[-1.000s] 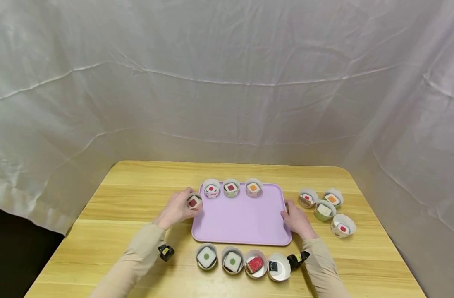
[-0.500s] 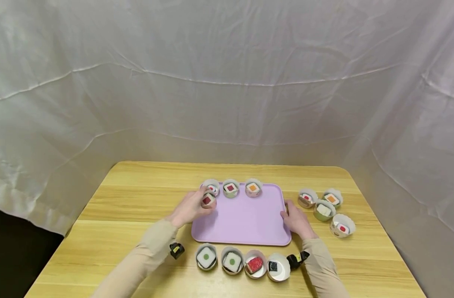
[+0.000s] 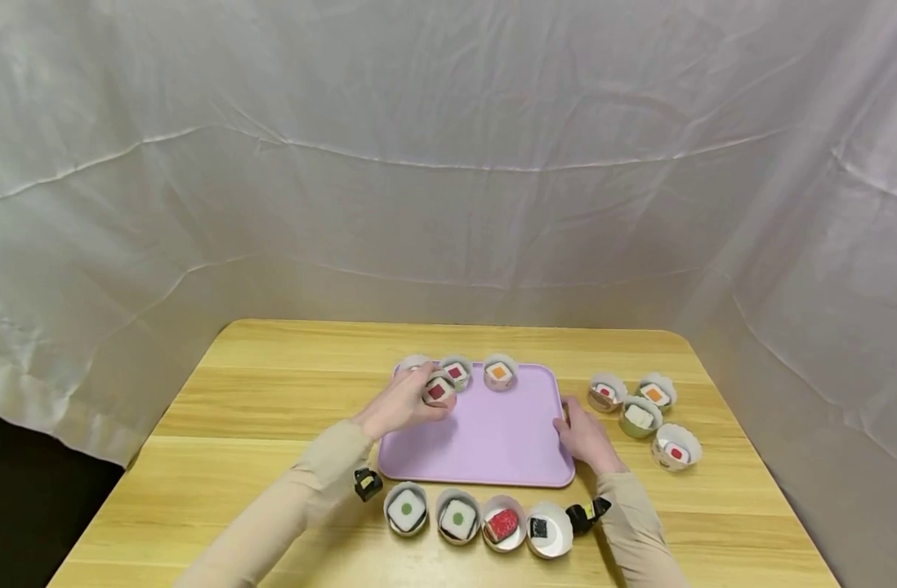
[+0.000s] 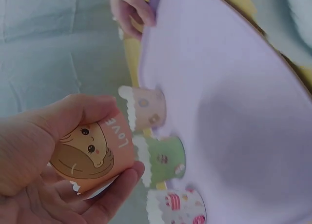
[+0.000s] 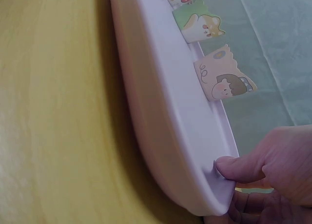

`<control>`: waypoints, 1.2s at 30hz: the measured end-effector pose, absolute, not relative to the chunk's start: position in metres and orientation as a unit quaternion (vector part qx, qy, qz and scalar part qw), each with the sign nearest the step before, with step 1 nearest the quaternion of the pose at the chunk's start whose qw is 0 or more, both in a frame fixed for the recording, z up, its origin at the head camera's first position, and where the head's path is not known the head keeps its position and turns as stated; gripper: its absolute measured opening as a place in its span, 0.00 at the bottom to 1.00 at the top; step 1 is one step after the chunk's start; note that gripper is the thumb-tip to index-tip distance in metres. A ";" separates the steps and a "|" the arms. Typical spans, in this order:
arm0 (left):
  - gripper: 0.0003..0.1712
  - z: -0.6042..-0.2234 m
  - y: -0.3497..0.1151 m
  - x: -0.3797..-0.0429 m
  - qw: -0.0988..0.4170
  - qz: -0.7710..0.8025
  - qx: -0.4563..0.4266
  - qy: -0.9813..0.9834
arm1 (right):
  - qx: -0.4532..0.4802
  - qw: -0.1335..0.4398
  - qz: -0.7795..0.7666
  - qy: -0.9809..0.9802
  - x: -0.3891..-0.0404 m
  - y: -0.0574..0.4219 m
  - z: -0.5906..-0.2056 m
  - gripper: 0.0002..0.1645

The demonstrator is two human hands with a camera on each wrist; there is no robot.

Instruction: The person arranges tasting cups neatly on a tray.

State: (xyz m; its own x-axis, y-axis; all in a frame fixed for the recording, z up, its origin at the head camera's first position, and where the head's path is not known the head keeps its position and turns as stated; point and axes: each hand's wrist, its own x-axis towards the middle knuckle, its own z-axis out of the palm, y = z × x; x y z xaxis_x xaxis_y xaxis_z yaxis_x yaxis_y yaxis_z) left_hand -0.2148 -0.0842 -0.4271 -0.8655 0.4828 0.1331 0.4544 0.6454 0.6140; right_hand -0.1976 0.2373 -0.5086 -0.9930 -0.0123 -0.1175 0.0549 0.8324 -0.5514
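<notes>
My left hand [image 3: 397,405] grips a paper baking cup [image 3: 438,390] over the left part of the lilac tray [image 3: 493,445]. Inside the cup sits a white square piece with a dark red centre. The left wrist view shows a cartoon face and "LOVE" on the cup's orange wall [image 4: 127,158], between thumb and fingers. Along the tray's far edge stand a green cup [image 3: 457,374], a pinkish cup [image 3: 501,373] with an orange-centred piece, and a patterned cup [image 4: 178,207] mostly hidden by my hand in the head view. My right hand [image 3: 586,434] pinches the tray's right rim, thumb on top.
Several filled cups line the tray's near side, including one with a red piece [image 3: 502,525] and one with a small black-topped piece [image 3: 549,529]. To the right stands a cluster with a green cup [image 3: 640,417]. Grey cloth [image 3: 448,204] surrounds the wooden table [image 3: 257,392].
My left hand has carried its cup rightward from the tray's left edge to in front of the green cup, covering more of the leftmost cup. My right hand keeps its place on the rim.
</notes>
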 end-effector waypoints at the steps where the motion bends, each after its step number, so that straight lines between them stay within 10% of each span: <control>1: 0.29 -0.426 -0.082 -0.216 0.023 0.335 0.260 0.906 | 0.011 0.058 -0.288 0.956 -0.198 0.238 -0.509 0.29; 36: 0.30 -0.407 -0.014 -0.242 0.048 0.263 0.326 0.907 | 0.007 0.052 -0.289 0.956 -0.200 0.244 -0.511 0.29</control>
